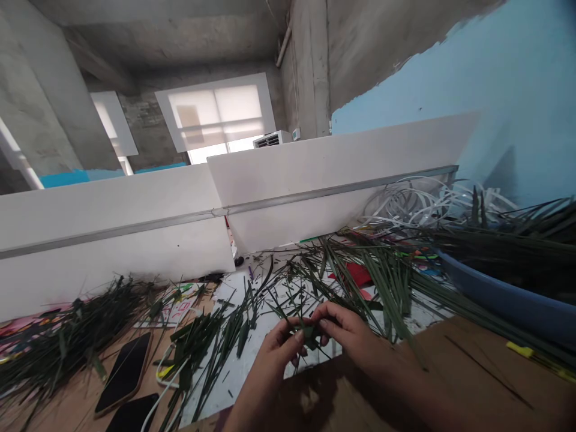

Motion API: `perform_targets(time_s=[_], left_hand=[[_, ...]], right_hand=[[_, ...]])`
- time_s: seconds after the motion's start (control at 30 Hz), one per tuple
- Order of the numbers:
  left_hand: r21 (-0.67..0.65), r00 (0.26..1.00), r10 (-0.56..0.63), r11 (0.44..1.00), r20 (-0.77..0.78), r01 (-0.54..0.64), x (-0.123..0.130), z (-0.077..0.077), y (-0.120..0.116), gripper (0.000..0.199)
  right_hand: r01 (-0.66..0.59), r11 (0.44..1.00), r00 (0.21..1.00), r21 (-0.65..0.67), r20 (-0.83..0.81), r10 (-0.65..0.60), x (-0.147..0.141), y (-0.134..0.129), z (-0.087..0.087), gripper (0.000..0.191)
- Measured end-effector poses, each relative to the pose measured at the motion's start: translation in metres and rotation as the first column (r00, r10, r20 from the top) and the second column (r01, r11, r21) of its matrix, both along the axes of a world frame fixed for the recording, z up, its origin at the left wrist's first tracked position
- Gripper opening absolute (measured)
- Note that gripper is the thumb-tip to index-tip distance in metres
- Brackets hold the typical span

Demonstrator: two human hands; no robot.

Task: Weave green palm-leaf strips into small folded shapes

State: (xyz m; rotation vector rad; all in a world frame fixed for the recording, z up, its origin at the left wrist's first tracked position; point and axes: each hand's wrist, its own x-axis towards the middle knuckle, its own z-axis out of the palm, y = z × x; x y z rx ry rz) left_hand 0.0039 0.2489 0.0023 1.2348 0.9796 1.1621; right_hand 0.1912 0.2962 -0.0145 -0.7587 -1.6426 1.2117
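Near the bottom centre, my left hand point(279, 348) and my right hand point(344, 329) meet around a small folded piece of green leaf point(310, 337). The thumb and fingers of my left hand pinch its left side. My right hand grips its right side, with the fingers curled. Thin strips stick out from the piece above and below. Cut green leaf strips point(229, 333) lie to the left of my hands on white paper, and longer green leaves point(387, 282) spread out to the right. Brown cardboard point(360, 402) lies below my hands.
Two phones point(123, 372) and a white cable point(168, 381) lie at the left, near a dark leaf pile point(81, 336). A blue basin point(508, 294) full of leaves stands right, beside a yellow tool point(522, 350). White strips point(405, 204) coil behind. White partitions point(288, 216) edge the back.
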Motion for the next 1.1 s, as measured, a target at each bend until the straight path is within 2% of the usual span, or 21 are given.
perform_targets(time_s=[0.13, 0.27, 0.37, 0.47, 0.67, 0.77, 0.87, 1.0, 1.1], left_hand=[[-0.042, 0.99, -0.051, 0.997, 0.133, 0.057, 0.003, 0.0, -0.001, 0.028], [-0.025, 0.988, -0.012, 1.0, 0.154, 0.016, 0.007, -0.003, 0.002, 0.032], [-0.007, 0.988, 0.039, 0.999, 0.151, -0.038, 0.01, 0.001, 0.001, 0.034], [0.057, 0.985, 0.033, 0.997, 0.171, -0.043, 0.015, 0.007, -0.002, 0.032], [0.204, 0.995, 0.029, 0.978, 0.091, -0.047, 0.018, 0.009, -0.004, 0.02], [0.253, 0.996, 0.077, 0.964, 0.047, -0.087, 0.017, 0.007, -0.003, 0.018], [0.241, 0.991, 0.126, 0.961, 0.045, -0.133, 0.014, 0.002, 0.0, 0.021], [0.225, 0.987, 0.137, 0.962, 0.087, -0.154, 0.012, -0.005, 0.005, 0.021], [0.265, 0.985, 0.165, 0.949, 0.054, -0.173, 0.011, -0.005, 0.007, 0.019]], right_hand=[[0.016, 1.0, 0.999, -0.006, -0.041, -0.016, -0.001, -0.001, 0.001, 0.015], [0.03, 1.0, 0.999, -0.005, -0.044, -0.03, -0.001, -0.006, 0.01, 0.017], [0.097, 0.99, 0.995, 0.101, 0.018, -0.099, 0.001, -0.01, 0.016, 0.019], [0.147, 0.961, 0.985, 0.233, 0.057, -0.164, 0.003, -0.01, 0.017, 0.017], [0.162, 0.91, 0.981, 0.381, 0.042, -0.192, 0.005, -0.008, 0.016, 0.011], [0.161, 0.906, 0.981, 0.391, 0.04, -0.191, 0.004, -0.009, 0.015, 0.01], [0.155, 0.915, 0.982, 0.373, 0.045, -0.185, 0.004, -0.009, 0.014, 0.009], [0.149, 0.927, 0.983, 0.344, 0.051, -0.177, 0.004, -0.01, 0.013, 0.01], [0.135, 0.937, 0.984, 0.323, 0.068, -0.166, 0.003, -0.01, 0.012, 0.01]])
